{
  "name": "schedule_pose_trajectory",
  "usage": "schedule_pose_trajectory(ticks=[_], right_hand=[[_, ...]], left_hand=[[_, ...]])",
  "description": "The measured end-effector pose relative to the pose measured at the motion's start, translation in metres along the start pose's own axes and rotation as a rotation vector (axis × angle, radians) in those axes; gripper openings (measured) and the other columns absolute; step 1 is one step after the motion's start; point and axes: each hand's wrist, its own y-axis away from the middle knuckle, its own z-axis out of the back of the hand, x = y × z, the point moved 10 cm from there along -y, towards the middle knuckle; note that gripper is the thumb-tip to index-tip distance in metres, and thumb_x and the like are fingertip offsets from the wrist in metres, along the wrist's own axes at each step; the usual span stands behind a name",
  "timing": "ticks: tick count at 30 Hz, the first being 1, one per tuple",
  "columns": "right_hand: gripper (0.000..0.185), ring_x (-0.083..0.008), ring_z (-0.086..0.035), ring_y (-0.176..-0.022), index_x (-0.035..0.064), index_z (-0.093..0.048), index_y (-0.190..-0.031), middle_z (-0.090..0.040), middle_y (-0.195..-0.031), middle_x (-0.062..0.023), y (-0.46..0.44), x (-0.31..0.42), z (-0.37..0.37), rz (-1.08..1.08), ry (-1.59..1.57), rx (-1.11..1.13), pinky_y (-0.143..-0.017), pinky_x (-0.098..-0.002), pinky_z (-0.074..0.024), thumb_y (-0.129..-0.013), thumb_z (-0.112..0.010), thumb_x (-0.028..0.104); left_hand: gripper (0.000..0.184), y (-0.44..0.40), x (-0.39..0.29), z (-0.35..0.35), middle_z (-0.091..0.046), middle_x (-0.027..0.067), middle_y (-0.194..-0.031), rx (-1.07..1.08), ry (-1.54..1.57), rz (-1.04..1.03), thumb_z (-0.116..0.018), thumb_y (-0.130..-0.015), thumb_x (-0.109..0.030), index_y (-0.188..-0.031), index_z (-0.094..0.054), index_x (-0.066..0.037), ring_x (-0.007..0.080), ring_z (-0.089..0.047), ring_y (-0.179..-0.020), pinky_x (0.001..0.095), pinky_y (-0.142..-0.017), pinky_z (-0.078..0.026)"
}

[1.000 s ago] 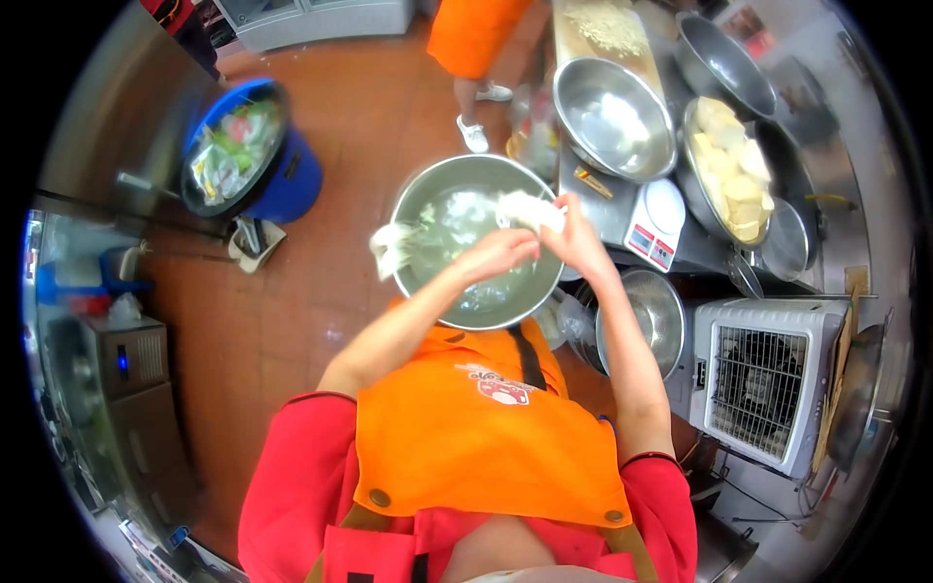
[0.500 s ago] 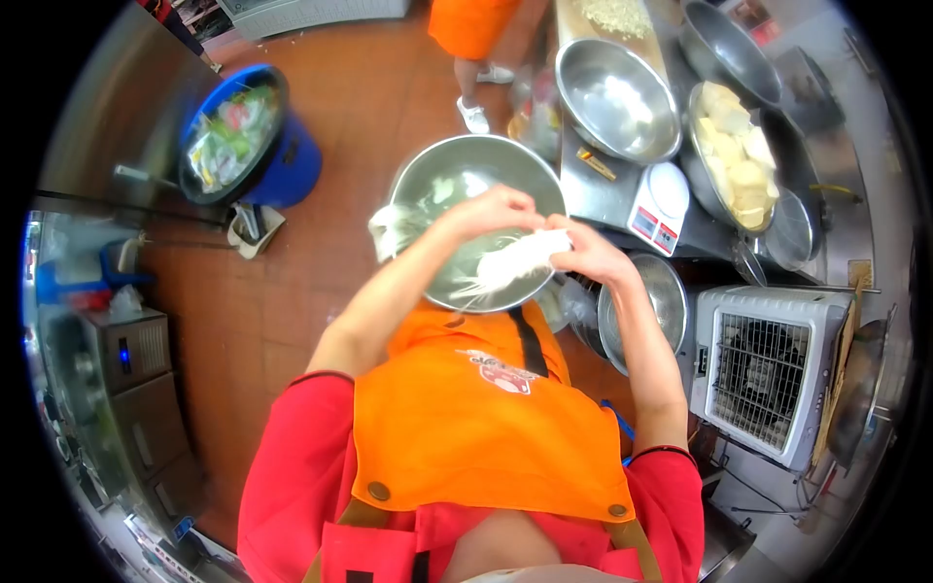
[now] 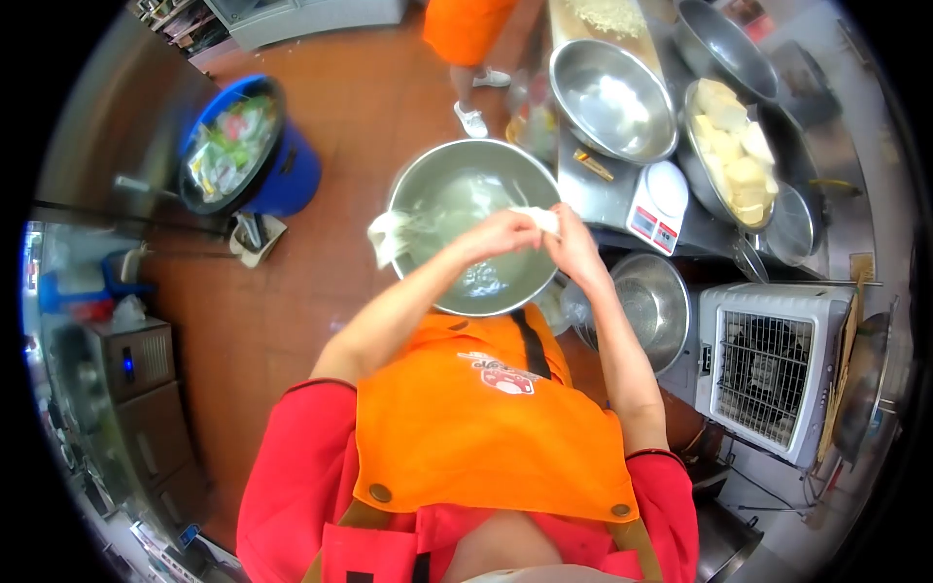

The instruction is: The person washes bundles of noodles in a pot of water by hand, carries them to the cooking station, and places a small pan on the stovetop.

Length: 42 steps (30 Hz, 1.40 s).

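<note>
A bundled white cloth [image 3: 537, 220] is between my two hands, over the right side of a large metal bowl [image 3: 408, 180]. My left hand [image 3: 503, 233] has its fingers closed around the cloth's near left part. My right hand [image 3: 571, 243] grips the other end, close beside the left. My fingers hide much of the bundle. Clear liquid [image 3: 476, 189] with ripples lies in the bowl. On the bowl's left rim hangs a second whitish cloth [image 3: 389, 238], partly trailing inside.
At the right, a counter carries an empty metal bowl [image 3: 573, 73], a kitchen scale [image 3: 653, 219] and a bowl of pale yellow chunks [image 3: 746, 185]. A perforated bowl [image 3: 646, 311] sits below. A blue waste bin [image 3: 296, 170] stands left. Another person's legs [image 3: 464, 87] show ahead.
The white cloth, earlier hanging loose and dripping toward me, is now bunched small between my hands. My right hand has moved slightly left and up, nearer my left.
</note>
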Motion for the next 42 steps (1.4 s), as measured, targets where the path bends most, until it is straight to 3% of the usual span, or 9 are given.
schedule_pose_trajectory(ticks=[3,10,13,18,20,24,30,35,42], right_hand=[[0.031,-0.0346,-0.06,-0.09,0.0018,-0.05,-0.108,-0.059,-0.094,-0.0219,0.01,0.015,-0.015,0.152,0.188,0.155,-0.079,-0.0387,-0.0465,-0.079,-0.059,0.01],[0.031,-0.0113,-0.057,-0.09,0.0003,-0.054,-0.107,-0.061,-0.097,-0.0067,0.013,0.015,0.008,-0.188,-1.163,0.313,-0.077,-0.0254,-0.0457,-0.078,-0.062,0.009],[0.03,-0.0154,-0.059,-0.09,0.0006,-0.053,-0.107,-0.061,-0.099,-0.0085,-0.006,-0.018,0.014,-0.172,-1.128,0.038,-0.079,-0.0292,-0.0475,-0.08,-0.061,0.011],[0.035,-0.0265,-0.061,-0.086,0.0016,-0.051,-0.109,-0.061,-0.09,-0.0203,0.006,-0.024,-0.003,-0.011,-0.098,0.038,-0.079,-0.0322,-0.0467,-0.078,-0.062,0.014],[0.038,-0.0235,-0.06,-0.092,0.0009,-0.051,-0.11,-0.061,-0.099,-0.0158,0.019,-0.006,-0.014,-0.049,-0.213,0.352,-0.081,-0.0314,-0.0465,-0.076,-0.063,0.01],[0.042,-0.0145,-0.057,-0.098,0.0026,-0.052,-0.114,-0.059,-0.104,-0.0061,0.015,-0.006,0.006,-0.244,-1.198,0.202,-0.083,-0.0284,-0.0473,-0.074,-0.064,0.002],[0.034,-0.0228,-0.061,-0.086,-0.0027,-0.054,-0.104,-0.059,-0.095,-0.0134,0.004,-0.019,0.003,0.056,-0.077,0.043,-0.079,-0.0332,-0.0474,-0.073,-0.06,0.009],[0.036,-0.0178,-0.059,-0.091,-0.0004,-0.052,-0.108,-0.059,-0.099,-0.0093,0.02,-0.005,-0.004,-0.241,-1.109,0.277,-0.08,-0.0299,-0.0488,-0.073,-0.062,0.002],[0.036,-0.0157,-0.058,-0.091,0.0002,-0.053,-0.109,-0.059,-0.1,-0.0061,0.011,-0.047,-0.006,-0.257,-0.909,-0.127,-0.078,-0.0288,-0.0483,-0.075,-0.065,0.002]], left_hand=[[0.017,-0.008,-0.011,0.013,-0.062,-0.002,-0.076,0.095,-0.097,-0.014,-0.064,-0.086,-0.022,-0.09,-0.069,-0.006,0.0053,-0.048,-0.068,0.0218,-0.062,-0.04],[0.018,-0.004,0.002,0.005,-0.066,-0.0007,-0.093,0.141,0.676,0.019,-0.064,-0.089,-0.022,-0.098,-0.068,-0.006,0.0055,-0.058,-0.079,0.0237,-0.069,-0.047],[0.022,0.0,-0.002,-0.02,-0.064,-0.0057,-0.09,0.12,0.239,0.01,-0.061,-0.09,-0.029,-0.098,-0.069,-0.011,0.0048,-0.052,-0.078,0.0228,-0.069,-0.043],[0.02,-0.011,-0.014,0.017,-0.064,-0.0034,-0.08,0.085,-0.116,-0.075,-0.061,-0.089,-0.024,-0.093,-0.07,-0.007,0.0048,-0.052,-0.072,0.0215,-0.067,-0.043],[0.02,-0.014,-0.01,0.029,-0.065,-0.0028,-0.081,0.135,-0.162,-0.07,-0.062,-0.088,-0.024,-0.094,-0.069,-0.006,0.005,-0.053,-0.073,0.0217,-0.067,-0.044],[0.022,-0.003,-0.008,0.011,-0.065,-0.0023,-0.081,-0.033,0.238,-0.055,-0.061,-0.089,-0.027,-0.092,-0.07,-0.007,0.0058,-0.053,-0.073,0.0222,-0.067,-0.044],[0.022,-0.005,-0.027,0.007,-0.061,-0.0034,-0.076,0.115,-0.261,-0.054,-0.06,-0.089,-0.029,-0.089,-0.07,-0.009,0.0071,-0.052,-0.068,0.0228,-0.062,-0.043],[0.022,-0.014,0.003,0.011,-0.066,-0.0004,-0.087,0.133,0.325,-0.03,-0.066,-0.086,-0.02,-0.099,-0.067,-0.003,0.0063,-0.058,-0.075,0.0213,-0.064,-0.045],[0.015,0.007,0.027,-0.02,-0.056,-0.0057,-0.072,0.105,0.315,0.139,-0.061,-0.089,-0.024,-0.092,-0.068,-0.01,0.0031,-0.041,-0.059,0.0181,-0.05,-0.031]])
